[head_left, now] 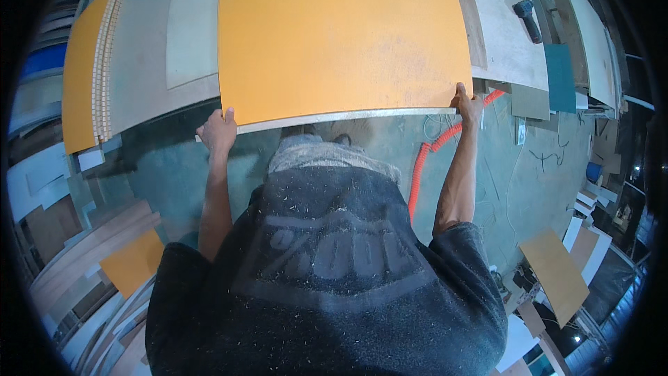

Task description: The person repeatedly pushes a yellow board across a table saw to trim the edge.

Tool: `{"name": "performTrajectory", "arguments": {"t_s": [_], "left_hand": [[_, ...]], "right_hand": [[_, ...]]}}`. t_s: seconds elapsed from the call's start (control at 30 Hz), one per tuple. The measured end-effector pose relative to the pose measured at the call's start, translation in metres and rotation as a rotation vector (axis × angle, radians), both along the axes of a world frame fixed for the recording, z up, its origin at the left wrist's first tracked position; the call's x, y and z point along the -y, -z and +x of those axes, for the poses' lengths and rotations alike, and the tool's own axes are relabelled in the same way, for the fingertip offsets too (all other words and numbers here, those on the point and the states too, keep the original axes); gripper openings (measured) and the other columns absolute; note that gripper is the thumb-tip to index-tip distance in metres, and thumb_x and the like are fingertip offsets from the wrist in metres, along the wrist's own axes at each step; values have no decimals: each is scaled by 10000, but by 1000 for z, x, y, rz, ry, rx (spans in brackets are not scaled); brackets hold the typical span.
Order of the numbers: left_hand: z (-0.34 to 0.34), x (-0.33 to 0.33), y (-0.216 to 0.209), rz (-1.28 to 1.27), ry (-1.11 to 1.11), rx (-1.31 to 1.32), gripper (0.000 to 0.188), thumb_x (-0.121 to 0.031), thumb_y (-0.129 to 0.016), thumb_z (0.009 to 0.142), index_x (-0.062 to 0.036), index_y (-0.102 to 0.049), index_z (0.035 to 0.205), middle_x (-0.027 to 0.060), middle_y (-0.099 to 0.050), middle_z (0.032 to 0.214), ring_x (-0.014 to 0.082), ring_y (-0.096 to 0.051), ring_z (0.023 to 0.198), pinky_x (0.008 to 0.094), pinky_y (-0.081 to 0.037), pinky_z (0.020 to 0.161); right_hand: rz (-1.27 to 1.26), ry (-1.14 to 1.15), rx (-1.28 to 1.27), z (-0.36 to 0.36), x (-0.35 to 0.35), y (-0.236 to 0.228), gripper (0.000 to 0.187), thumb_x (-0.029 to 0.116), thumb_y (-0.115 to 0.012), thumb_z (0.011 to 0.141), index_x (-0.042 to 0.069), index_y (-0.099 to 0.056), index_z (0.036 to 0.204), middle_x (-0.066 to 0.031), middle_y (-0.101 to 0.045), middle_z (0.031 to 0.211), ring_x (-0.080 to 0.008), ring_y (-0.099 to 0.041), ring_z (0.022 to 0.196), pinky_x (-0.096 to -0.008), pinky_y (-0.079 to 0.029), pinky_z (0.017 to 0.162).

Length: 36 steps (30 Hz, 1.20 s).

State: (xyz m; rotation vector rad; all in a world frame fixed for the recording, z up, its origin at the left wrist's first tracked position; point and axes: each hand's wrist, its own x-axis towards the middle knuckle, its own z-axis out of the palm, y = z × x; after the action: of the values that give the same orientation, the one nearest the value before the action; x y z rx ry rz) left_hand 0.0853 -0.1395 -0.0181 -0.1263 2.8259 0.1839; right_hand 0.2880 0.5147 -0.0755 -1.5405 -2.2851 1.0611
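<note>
A large flat orange panel (341,42) lies across the workbench in front of me, with dusty patches toward its right side. My left hand (218,132) grips its near left corner, the thumb on top and the fingers curled at the edge. At the near right corner my right hand (468,106) holds the same panel, its thumb also on the upper face. The fingers under the panel are hidden. A pale board edge runs just beneath the panel's near side.
Stacked orange strips (94,73) lie on the bench's left. A dark handheld power tool (528,21) rests on the pale board at the right. A coiled red air hose (422,160) hangs by my right arm. Board offcuts (94,254) lean at lower left; another panel (554,271) stands lower right.
</note>
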Motion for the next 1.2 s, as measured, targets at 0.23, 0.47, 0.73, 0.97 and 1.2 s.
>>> {"name": "performTrajectory", "arguments": {"t_s": [0.23,0.47,0.73,0.97,1.2], "left_hand": [[3,-12,-5,50,-50,-49,434,-495,-580,1046,-99,-756,1039,119,-775,928,324,-720,926,448,-383,985],[5,-5,5,99,-9,-112,392,-489,-625,1022,-128,-778,1014,94,-777,893,296,-720,913,431,-383,978],[7,-3,4,120,48,-134,395,-488,-636,1013,-125,-792,1033,89,-788,906,286,-716,901,415,-393,982],[7,-6,4,88,20,-120,374,-470,-627,1018,-130,-782,1012,88,-784,893,280,-710,873,420,-398,973],[4,-5,0,107,59,-123,351,-442,-629,1013,-123,-746,925,82,-754,816,298,-702,829,421,-400,947]], "right_hand": [[38,122,-371,6,3,17,416,333,-872,901,-42,-721,998,-84,-740,840,-168,-674,728,-325,-530,677],[-20,208,-556,7,1,23,247,195,-824,954,-18,-708,999,-41,-729,832,-106,-643,704,-275,-493,628],[20,319,-533,3,11,18,377,137,-799,924,-98,-613,1153,-147,-702,1029,-195,-678,881,-335,-563,788],[75,399,-416,-1,20,7,431,206,-829,848,-64,-599,1093,-146,-673,1023,-214,-653,908,-352,-549,813],[61,376,-444,5,11,18,414,184,-829,858,-60,-600,1100,-134,-679,1031,-207,-651,880,-352,-548,803]]}}
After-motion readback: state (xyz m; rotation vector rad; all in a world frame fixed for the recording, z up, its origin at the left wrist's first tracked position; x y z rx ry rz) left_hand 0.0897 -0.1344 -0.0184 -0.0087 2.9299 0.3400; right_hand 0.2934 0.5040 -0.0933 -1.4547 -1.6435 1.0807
